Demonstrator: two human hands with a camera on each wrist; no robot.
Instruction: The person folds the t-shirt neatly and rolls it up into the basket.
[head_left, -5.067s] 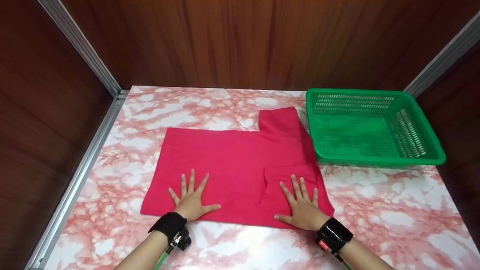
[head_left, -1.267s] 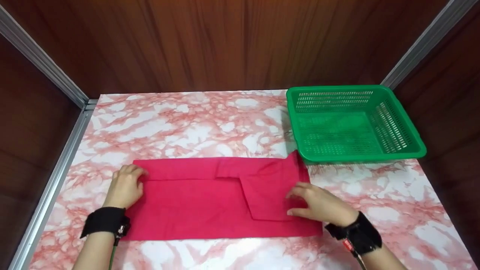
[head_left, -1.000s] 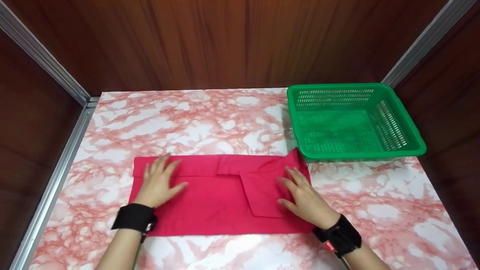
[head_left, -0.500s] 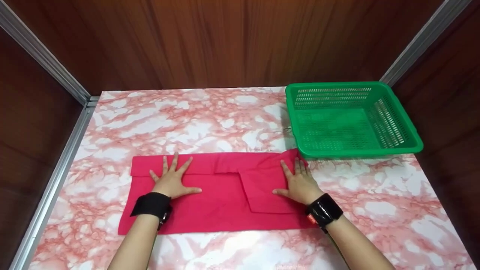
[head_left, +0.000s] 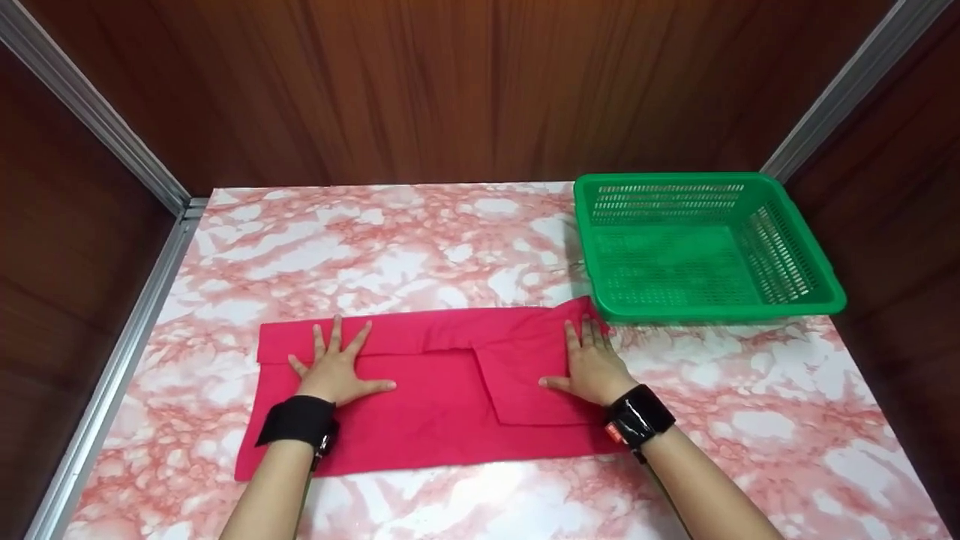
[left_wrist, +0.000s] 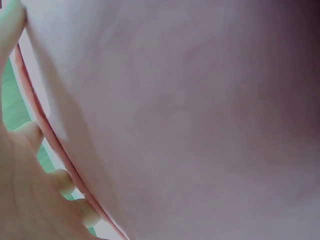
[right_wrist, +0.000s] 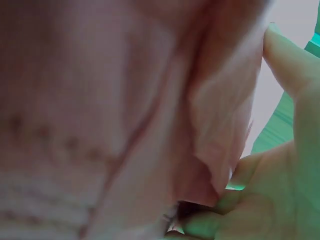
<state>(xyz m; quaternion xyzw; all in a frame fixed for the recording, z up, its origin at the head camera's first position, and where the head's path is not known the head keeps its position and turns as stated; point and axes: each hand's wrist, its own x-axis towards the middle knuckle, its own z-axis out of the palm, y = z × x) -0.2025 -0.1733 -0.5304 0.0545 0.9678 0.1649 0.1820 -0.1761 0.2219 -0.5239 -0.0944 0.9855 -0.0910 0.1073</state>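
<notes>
A red T-shirt [head_left: 420, 409] lies folded into a long strip on the table, with a narrow flap along its far side and a sleeve-like layer at its right. My left hand [head_left: 334, 371] rests on its left part, fingers spread across the edge of the flap. On the right end, by the raised far corner, my right hand [head_left: 596, 367] presses with fingers straight and thumb out. Close up in the left wrist view, the shirt [left_wrist: 175, 120] looks washed-out and smooth beside the fingers. Creases and folds of the shirt [right_wrist: 220, 115] show in the right wrist view.
A green plastic basket [head_left: 709, 309] with slotted walls stands at the back right, close to the shirt's far right corner. The table [head_left: 360, 247] has a red-and-white marbled top. Wood panels [head_left: 450, 90] with metal rails enclose it at the back and sides.
The shirt was wider before; its far side has been folded toward me. My hands left its ends and came down flat on top. Over the last half second the left end shifted slightly nearer.
</notes>
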